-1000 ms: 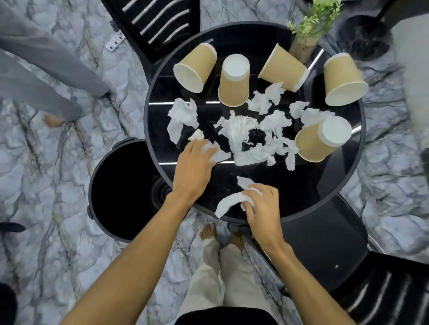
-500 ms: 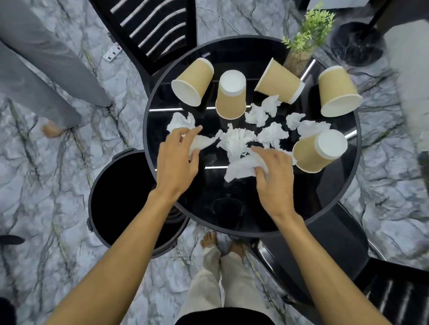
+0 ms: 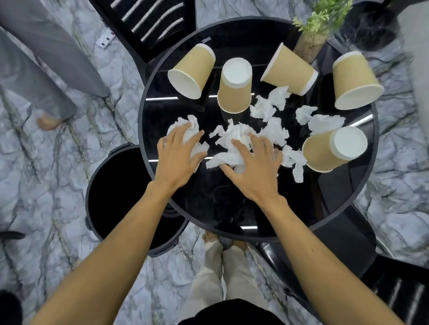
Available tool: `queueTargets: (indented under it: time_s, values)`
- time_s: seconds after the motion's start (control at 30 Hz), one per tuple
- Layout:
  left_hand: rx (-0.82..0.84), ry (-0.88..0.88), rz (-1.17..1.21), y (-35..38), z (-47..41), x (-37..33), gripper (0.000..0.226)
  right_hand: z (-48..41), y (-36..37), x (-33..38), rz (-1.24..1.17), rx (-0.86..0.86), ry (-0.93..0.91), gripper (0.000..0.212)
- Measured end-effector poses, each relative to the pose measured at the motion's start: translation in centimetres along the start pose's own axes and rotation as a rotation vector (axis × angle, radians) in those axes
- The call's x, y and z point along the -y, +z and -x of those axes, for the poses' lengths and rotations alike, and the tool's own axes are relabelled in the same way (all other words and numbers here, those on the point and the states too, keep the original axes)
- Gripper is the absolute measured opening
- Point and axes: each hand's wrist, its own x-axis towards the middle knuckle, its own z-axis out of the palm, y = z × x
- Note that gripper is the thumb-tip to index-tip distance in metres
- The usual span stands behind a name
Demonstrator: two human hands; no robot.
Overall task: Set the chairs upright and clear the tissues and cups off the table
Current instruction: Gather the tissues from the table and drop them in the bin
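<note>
A round black glass table (image 3: 267,220) carries several tan paper cups, some tipped over (image 3: 191,71) and some upside down (image 3: 234,86). Crumpled white tissues (image 3: 271,106) lie scattered across its middle. My left hand (image 3: 178,158) presses on a wad of tissues (image 3: 189,130) at the table's left edge, fingers curled over it. My right hand (image 3: 253,168) lies spread on the central tissue pile (image 3: 230,143), gathering it. One black chair (image 3: 150,16) stands behind the table, another (image 3: 396,287) at the lower right.
A black round bin (image 3: 125,190) stands open on the floor just left of the table, under my left forearm. A small potted plant (image 3: 318,25) sits at the table's far edge. Another person's grey trouser legs (image 3: 34,58) are at the left. A power strip (image 3: 105,40) lies on the marble floor.
Both hands have moved away from the near table edge toward its middle, dragging tissues along. The left hand now covers the left wad; the right has reached the central pile.
</note>
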Motion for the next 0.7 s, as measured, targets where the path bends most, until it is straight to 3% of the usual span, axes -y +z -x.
queueTargets:
  time_s: [0.13, 0.33, 0.5, 0.6, 0.7]
  values:
    - [-0.045, 0.024, 0.145, 0.4, 1.1, -0.3, 0.034, 0.6, 0.3, -0.4, -0.104, -0.022, 0.0, 0.042]
    - [-0.087, 0.092, 0.306, 0.5, 2.4, -1.1, 0.032, 2.6, -0.6, -0.5, -0.31, -0.018, -0.025, 0.044]
    - [-0.139, 0.154, 0.368, -1.1, 2.5, -3.6, 0.033, 5.2, -4.4, -1.0, -0.47, -0.199, 0.006, 0.041]
    - [-0.142, 0.201, 0.374, -1.8, 2.0, -5.1, 0.032, 5.9, -5.6, -3.0, -0.439, -0.288, 0.109, 0.04]
    - [-0.12, 0.219, 0.369, -1.6, 1.7, -6.0, 0.031, 5.6, -4.7, -5.6, -0.23, -0.201, 0.199, 0.041]
